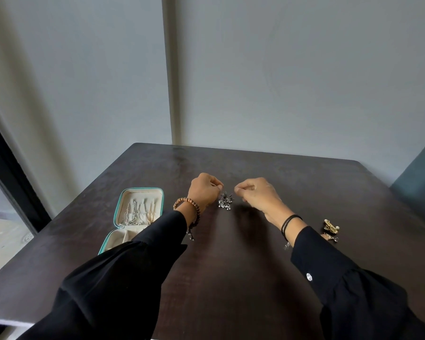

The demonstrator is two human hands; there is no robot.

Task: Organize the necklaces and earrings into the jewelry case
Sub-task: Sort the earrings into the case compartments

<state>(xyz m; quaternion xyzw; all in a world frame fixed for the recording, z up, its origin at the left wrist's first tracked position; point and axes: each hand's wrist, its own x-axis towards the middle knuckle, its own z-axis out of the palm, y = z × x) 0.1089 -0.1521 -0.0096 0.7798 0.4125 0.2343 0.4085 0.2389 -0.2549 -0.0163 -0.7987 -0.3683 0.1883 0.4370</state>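
Note:
A pair of silver dangling earrings sits at the middle of the dark table. My left hand has its fingers curled and pinches the top of the left earring. My right hand pinches at the top of the right earring, fingers curled too. The teal jewelry case lies open to the left, its cream lid holding several thin necklaces. My left sleeve hides most of the case's lower half.
Gold earrings with pearls and a smaller darker piece lie on the table by my right wrist. A grey wall stands behind the table. A teal chair back is at the far right, and a window frame is at the left.

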